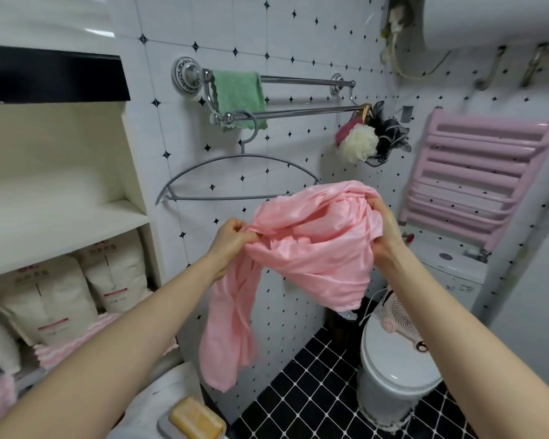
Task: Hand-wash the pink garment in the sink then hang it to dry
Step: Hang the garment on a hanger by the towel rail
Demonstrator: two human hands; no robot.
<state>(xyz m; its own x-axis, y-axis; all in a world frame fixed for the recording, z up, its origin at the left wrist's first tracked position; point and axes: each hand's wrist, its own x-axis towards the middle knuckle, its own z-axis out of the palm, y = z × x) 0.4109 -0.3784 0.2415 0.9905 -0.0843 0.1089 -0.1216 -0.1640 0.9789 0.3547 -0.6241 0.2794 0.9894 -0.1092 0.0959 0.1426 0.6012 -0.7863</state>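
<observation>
Just below the curved grey plastic hanger [229,198], our left hand [232,237] pinches one edge of the thin glossy pink garment [314,248] sagging between our hands, our right hand [384,223] gripping its bunched top — slick cloth that may slide off the hanger.
</observation>
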